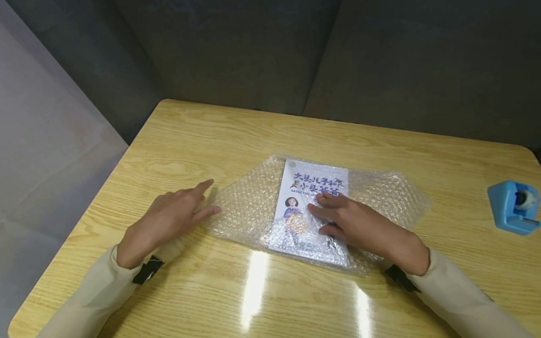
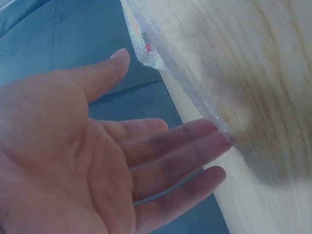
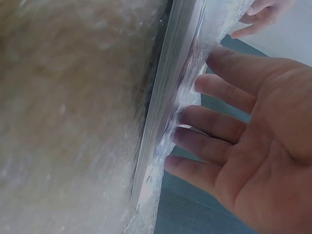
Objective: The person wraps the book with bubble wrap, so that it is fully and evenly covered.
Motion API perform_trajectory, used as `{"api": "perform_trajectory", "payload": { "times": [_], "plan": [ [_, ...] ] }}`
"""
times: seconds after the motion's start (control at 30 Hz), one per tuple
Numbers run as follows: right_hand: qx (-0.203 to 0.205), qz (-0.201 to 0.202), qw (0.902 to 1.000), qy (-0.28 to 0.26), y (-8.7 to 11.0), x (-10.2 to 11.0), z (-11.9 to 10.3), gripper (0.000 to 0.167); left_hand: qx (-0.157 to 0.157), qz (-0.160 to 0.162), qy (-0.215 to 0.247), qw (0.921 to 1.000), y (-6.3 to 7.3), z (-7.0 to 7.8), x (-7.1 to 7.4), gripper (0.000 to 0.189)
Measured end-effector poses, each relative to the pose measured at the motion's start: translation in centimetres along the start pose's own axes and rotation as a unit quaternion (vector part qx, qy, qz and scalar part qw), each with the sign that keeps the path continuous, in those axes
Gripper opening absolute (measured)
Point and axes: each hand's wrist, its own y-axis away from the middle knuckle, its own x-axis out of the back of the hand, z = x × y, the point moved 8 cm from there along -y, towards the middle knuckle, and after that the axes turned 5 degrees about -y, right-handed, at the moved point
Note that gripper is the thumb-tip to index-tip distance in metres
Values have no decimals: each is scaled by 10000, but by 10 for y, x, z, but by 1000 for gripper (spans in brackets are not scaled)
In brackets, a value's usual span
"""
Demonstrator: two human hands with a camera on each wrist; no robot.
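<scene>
A white picture book (image 1: 291,220) with a cartoon figure and Chinese lettering on its cover lies wrapped in clear bubble wrap (image 1: 249,202). The wrap spreads out in loose flaps to the left and right of it. My right hand (image 1: 359,220) rests spread fingertips on the cover, over the plastic. In the right wrist view, the book's page edges (image 3: 161,87) show beside those fingers (image 3: 209,122). At the wrap's left corner is my left hand (image 1: 171,216), fingers extended, with fingertips right at the film's edge in the left wrist view.
A blue tape dispenser (image 1: 513,206) with a roll in it stands at the right of the wooden table (image 1: 203,136). Dark grey panels (image 1: 236,56) rise behind the table's far edge, and a pale grey surface lies beyond its left side.
</scene>
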Motion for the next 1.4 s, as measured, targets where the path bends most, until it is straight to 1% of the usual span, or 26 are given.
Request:
{"api": "perform_trajectory", "payload": {
  "times": [0.6,0.9,1.2,1.3,1.4],
  "plan": [
    [-77,-35,10000,-53,0,0,1,50,90,7,293,9995,-1,-6,0,71],
    [-95,-53,9999,-54,0,0,1,50,172,4,544,9984,-3,-12,-3,71],
    [-128,-55,9999,-77,0,-1,2,50,206,97,747,9969,-4,-14,-1,68],
    [-117,-41,9999,-78,0,0,2,51,205,111,872,9959,-4,-15,0,68],
    [-101,-32,9999,-73,1,-1,2,51,206,115,1123,9934,-4,-15,0,68]
  ]
}}
